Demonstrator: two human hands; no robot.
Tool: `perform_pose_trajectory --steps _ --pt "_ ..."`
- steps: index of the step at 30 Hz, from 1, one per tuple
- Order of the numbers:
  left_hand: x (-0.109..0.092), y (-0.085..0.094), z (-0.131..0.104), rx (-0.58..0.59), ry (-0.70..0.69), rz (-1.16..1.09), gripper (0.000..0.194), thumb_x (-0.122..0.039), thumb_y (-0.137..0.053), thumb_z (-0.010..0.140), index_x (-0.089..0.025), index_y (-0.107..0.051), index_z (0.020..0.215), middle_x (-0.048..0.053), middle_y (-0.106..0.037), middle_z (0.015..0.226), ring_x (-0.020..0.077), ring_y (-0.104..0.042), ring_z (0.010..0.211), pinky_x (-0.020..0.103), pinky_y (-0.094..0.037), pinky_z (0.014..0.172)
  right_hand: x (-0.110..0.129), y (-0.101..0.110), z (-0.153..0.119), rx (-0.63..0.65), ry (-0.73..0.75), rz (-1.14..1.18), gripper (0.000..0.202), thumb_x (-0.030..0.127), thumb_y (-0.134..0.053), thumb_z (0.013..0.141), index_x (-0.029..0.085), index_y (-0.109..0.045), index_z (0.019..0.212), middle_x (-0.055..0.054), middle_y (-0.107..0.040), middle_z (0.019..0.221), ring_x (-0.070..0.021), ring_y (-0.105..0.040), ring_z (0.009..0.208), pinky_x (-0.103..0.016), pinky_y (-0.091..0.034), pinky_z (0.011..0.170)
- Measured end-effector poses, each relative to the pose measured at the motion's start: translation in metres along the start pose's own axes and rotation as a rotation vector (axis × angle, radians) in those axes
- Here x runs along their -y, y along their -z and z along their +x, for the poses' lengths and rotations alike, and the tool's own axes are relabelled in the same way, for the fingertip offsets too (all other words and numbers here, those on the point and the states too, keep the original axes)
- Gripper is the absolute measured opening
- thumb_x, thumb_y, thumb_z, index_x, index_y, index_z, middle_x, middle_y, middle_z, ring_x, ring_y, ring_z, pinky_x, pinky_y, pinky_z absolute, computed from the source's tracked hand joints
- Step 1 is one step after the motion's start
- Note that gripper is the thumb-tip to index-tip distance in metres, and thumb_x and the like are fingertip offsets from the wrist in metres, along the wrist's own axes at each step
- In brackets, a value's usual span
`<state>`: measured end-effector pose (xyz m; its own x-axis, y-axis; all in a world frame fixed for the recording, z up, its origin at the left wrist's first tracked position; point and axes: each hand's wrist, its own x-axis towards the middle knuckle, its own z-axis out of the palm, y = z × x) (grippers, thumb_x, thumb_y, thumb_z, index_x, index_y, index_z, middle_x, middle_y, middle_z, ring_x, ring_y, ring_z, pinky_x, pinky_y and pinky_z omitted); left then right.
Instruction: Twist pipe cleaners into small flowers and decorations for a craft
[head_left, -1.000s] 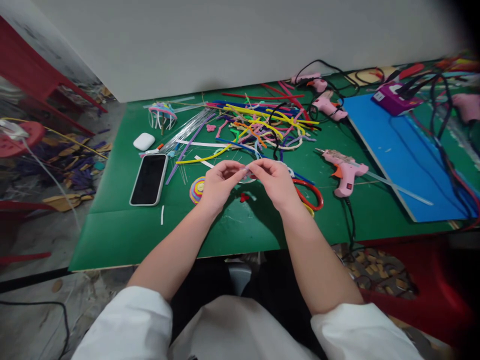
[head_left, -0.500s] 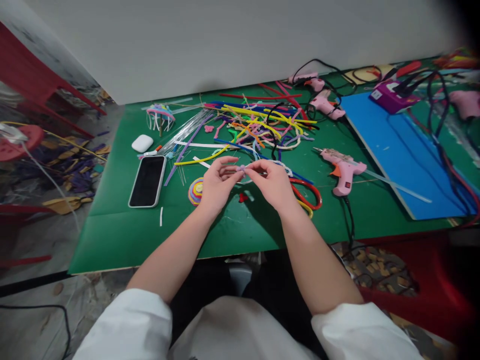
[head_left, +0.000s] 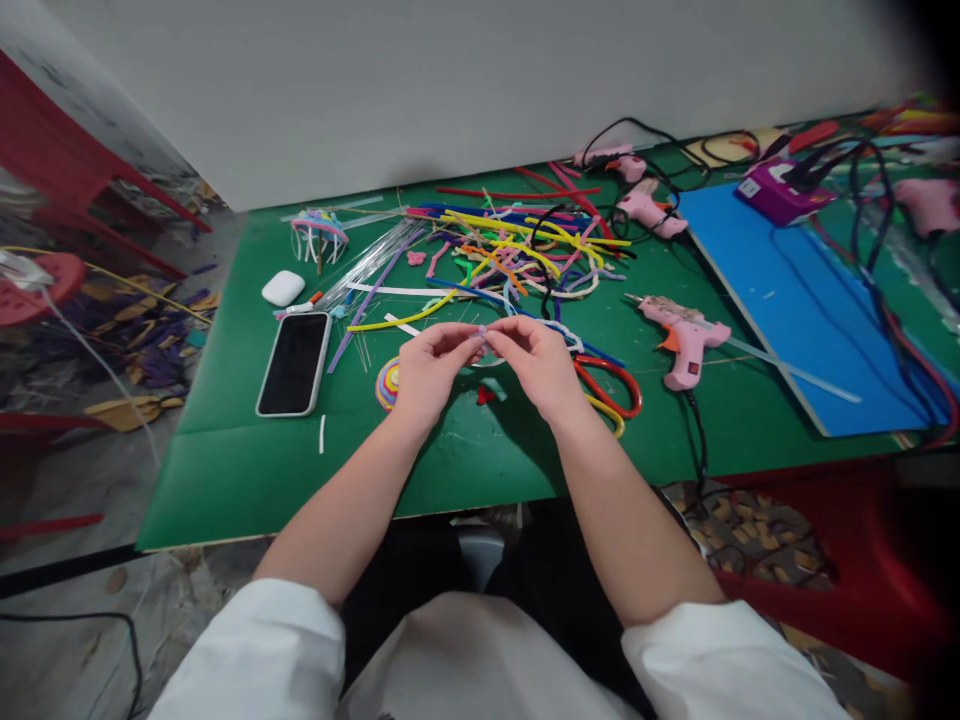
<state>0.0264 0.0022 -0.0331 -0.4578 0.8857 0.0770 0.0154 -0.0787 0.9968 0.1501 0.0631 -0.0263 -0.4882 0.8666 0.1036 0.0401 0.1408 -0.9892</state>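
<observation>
Above the front middle of the green table, my left hand (head_left: 431, 372) and my right hand (head_left: 536, 368) meet fingertip to fingertip. Both pinch a small pale-purple piece (head_left: 482, 334), which looks like a bit of pipe cleaner; the fingers hide most of it. Partly behind my left hand lies a striped, coiled disc (head_left: 388, 384) in several colours. A small red piece (head_left: 485, 396) rests on the table below the hands. Scissors with red and yellow handles (head_left: 636, 396) lie beside my right wrist, their blades hidden.
A heap of coloured pipe cleaners (head_left: 525, 250) spreads beyond my hands. To the left are a phone (head_left: 294, 365), a white case (head_left: 283, 289) and a small umbrella-like craft piece (head_left: 320, 235). At right lie a pink glue gun (head_left: 688, 345), its cord, a blue board (head_left: 817, 340) and a purple power block (head_left: 784, 192).
My left fingers have closed in around the purple piece, where some were lifted and spread before. Both hands stay at nearly the same place.
</observation>
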Motion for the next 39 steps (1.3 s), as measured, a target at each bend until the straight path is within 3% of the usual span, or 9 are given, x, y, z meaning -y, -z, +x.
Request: perform_pose_trajectory --steps 5,15,26,32,39 --pt "-0.005 -0.001 -0.003 0.015 -0.002 0.042 0.017 -0.026 -0.071 0.066 -0.017 -0.068 0.08 0.001 -0.069 0.069 0.0114 -0.064 0.062 0.025 -0.054 0.064 0.004 0.002 -0.001 -0.033 0.027 -0.044 0.014 0.031 -0.06 0.075 0.018 -0.066 0.078 -0.001 -0.067 0.075 -0.013 -0.06 0.07 -0.028 -0.048 0.069" --pt "-0.005 -0.003 -0.002 0.007 0.245 -0.222 0.023 -0.025 -0.077 0.058 -0.015 -0.065 0.076 0.0 -0.067 0.066 0.0084 -0.063 0.058 0.022 -0.055 0.064 -0.003 -0.01 -0.003 -0.083 0.029 0.064 0.01 0.027 -0.055 0.078 0.018 -0.059 0.075 0.002 -0.061 0.069 -0.0096 -0.056 0.066 -0.024 -0.046 0.067" --pt "-0.001 -0.002 0.0 -0.016 0.119 -0.125 0.022 -0.029 -0.072 0.066 -0.016 -0.066 0.083 0.002 -0.068 0.079 0.0098 -0.064 0.066 0.025 -0.054 0.069 -0.007 0.005 0.004 -0.019 -0.049 0.042 0.019 0.035 -0.063 0.072 0.017 -0.067 0.077 -0.001 -0.066 0.072 -0.0116 -0.057 0.067 -0.026 -0.046 0.066" --pt "-0.005 0.0 -0.001 0.014 0.032 0.042 0.019 -0.031 -0.069 0.069 -0.017 -0.067 0.082 0.002 -0.068 0.076 0.0114 -0.063 0.068 0.023 -0.052 0.062 -0.004 0.005 0.002 0.009 -0.078 0.007 0.022 0.038 -0.065 0.07 0.016 -0.067 0.076 -0.001 -0.065 0.067 -0.0115 -0.056 0.062 -0.026 -0.044 0.062" --pt "-0.008 0.0 -0.001 0.043 0.111 0.065 0.025 -0.033 -0.071 0.065 -0.018 -0.068 0.083 0.003 -0.069 0.078 0.0138 -0.063 0.07 0.023 -0.049 0.057 -0.002 0.007 0.003 0.036 -0.042 -0.026 0.016 0.033 -0.063 0.072 0.017 -0.067 0.076 -0.001 -0.066 0.071 -0.0123 -0.058 0.067 -0.028 -0.045 0.067"
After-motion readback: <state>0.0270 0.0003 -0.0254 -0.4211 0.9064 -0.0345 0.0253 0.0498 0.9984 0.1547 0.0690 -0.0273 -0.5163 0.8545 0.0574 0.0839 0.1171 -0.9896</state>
